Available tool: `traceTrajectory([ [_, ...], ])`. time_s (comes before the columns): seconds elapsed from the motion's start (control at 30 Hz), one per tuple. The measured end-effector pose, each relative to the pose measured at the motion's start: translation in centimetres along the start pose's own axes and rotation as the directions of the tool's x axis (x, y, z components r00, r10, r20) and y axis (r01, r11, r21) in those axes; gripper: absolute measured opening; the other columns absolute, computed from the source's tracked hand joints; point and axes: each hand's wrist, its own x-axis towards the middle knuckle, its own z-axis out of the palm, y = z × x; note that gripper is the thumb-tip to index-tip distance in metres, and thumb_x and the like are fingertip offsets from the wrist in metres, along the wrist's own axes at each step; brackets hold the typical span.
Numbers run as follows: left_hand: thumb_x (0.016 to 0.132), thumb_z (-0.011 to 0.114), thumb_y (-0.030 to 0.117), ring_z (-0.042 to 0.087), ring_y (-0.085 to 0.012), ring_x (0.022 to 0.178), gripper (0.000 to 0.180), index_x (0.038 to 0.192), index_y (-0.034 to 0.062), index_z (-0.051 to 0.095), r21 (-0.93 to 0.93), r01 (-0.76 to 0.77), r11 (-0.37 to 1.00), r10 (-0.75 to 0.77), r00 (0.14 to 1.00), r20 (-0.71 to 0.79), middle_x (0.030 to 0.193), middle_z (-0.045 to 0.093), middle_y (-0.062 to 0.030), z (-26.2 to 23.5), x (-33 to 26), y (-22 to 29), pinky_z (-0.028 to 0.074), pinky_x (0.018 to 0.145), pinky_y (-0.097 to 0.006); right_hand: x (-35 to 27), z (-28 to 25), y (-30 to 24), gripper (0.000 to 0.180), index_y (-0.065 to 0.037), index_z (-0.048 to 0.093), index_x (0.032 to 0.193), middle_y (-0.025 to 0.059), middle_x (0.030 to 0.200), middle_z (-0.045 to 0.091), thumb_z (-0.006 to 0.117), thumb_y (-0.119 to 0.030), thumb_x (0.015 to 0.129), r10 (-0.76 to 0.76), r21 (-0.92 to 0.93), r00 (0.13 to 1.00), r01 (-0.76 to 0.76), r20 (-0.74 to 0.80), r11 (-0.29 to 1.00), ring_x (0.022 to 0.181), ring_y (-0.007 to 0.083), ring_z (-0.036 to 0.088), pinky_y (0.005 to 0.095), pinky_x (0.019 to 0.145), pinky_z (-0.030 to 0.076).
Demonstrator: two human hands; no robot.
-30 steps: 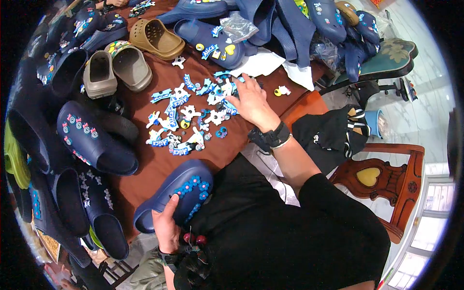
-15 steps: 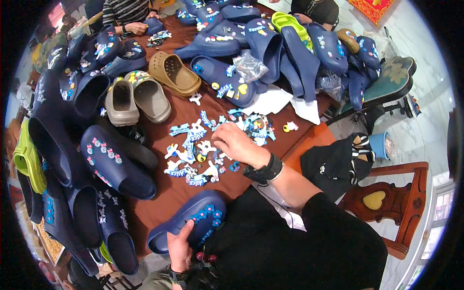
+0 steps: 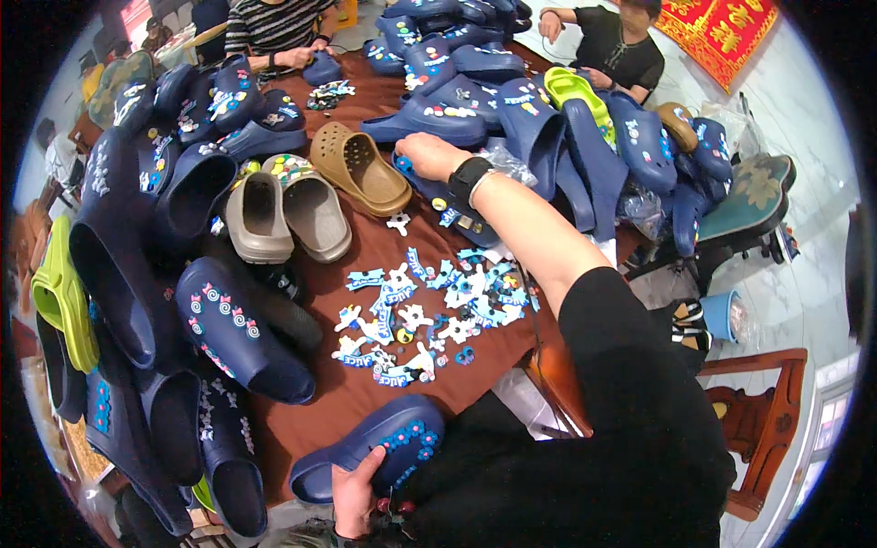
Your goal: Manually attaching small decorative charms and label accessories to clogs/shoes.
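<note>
My left hand [image 3: 356,493] grips a navy clog [image 3: 333,457] at the near edge, its thumb over the upper next to a curved row of blue flower charms [image 3: 411,440]. Stretched out across the brown cloth, my right hand [image 3: 433,157] is over another navy clog [image 3: 420,186]. Its fingers are bent together at a blue charm [image 3: 405,163] on that clog; whether they pinch it is hard to see. My right forearm and wrist cover part of that clog. Between my hands lies a pile of loose charms [image 3: 411,315], mostly white and light blue.
A brown clog [image 3: 361,173] and a pair of grey clogs [image 3: 258,219] stand left of my right hand. Navy clogs heap along the left and back. Two people sit across the cloth-covered table [image 3: 301,425]. A wooden chair [image 3: 767,429] and blue bin [image 3: 720,315] are right.
My right hand has left the charm pile and reached forward to the decorated navy clog beyond it. My left hand keeps hold of its clog. The view has shifted slightly.
</note>
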Motion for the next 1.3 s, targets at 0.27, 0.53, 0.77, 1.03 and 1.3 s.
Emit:
traceTrajectory([
  [0.27, 0.083, 0.072, 0.006, 0.062, -0.0121, 0.085, 0.024, 0.104, -0.0025, 0.065, 0.095, 0.024, 0.995, -0.027, 0.999, 0.031, 0.096, 0.067, -0.0048, -0.6, 0.5, 0.1, 0.05, 0.079, -0.027, 3.7, 4.0, 1.2, 0.029, -0.001, 0.07, 0.097, 0.0231, 0.098, 0.068, 0.059, -0.025, 0.083, 0.193, -0.155, 0.943, -0.155, 0.273, 0.976, 0.096, 0.037, 0.066, 0.0453, 0.083, 0.053],
  [0.53, 0.083, 0.072, 0.007, 0.063, -0.0123, 0.086, 0.024, 0.104, -0.0027, 0.065, 0.043, -0.009, 0.999, 0.007, 0.999, 0.05, 0.097, 0.068, -0.0052, -0.3, 0.3, 0.3, 0.05, 0.08, -0.028, 3.5, 2.6, 0.2, 0.033, -0.003, 0.067, 0.106, 0.0263, 0.103, 0.066, 0.063, -0.024, 0.081, 0.189, -0.149, 0.905, -0.142, 0.381, 0.979, 0.1, 0.0396, 0.064, 0.0453, 0.087, 0.052],
  [0.77, 0.083, 0.07, 0.004, 0.065, -0.0145, 0.085, 0.022, 0.103, -0.003, 0.065, -0.008, -0.005, 1.0, 0.005, 0.998, 0.059, 0.096, 0.068, -0.0071, -0.2, 0.1, 0.2, 0.052, 0.079, -0.029, 1.3, -0.7, -2.2, 0.023, -0.004, 0.066, 0.093, 0.023, 0.092, 0.065, 0.069, -0.011, 0.071, 0.147, -0.007, 0.975, -0.148, 0.168, 0.989, 0.093, 0.0397, 0.062, 0.0447, 0.081, 0.052],
  [1.03, 0.081, 0.072, 0.005, 0.069, -0.0209, 0.071, 0.02, 0.095, -0.0085, 0.064, -0.089, -0.049, 0.995, 0.048, 0.999, -0.023, 0.088, 0.07, -0.0139, 0.4, 0.1, -0.3, 0.057, 0.064, -0.032, -11.8, -3.4, -12.6, 0.024, -0.005, 0.058, 0.09, 0.0153, 0.092, 0.056, 0.065, -0.002, 0.067, -0.185, 0.451, 0.972, 0.102, 0.143, 0.887, 0.092, 0.0352, 0.056, 0.0427, 0.078, 0.046],
  [1.3, 0.083, 0.072, 0.01, 0.069, -0.0241, 0.08, 0.031, 0.104, -0.008, 0.059, -0.027, -0.086, 0.996, 0.086, 0.996, -0.01, 0.097, 0.068, -0.0152, 0.0, 0.1, -1.0, 0.058, 0.072, -0.037, -19.8, -0.5, -14.1, 0.021, -0.004, 0.059, 0.088, 0.0135, 0.092, 0.056, 0.073, -0.002, 0.072, 0.017, 0.421, 0.985, -0.09, 0.174, 0.902, 0.092, 0.0343, 0.057, 0.0421, 0.078, 0.046],
])
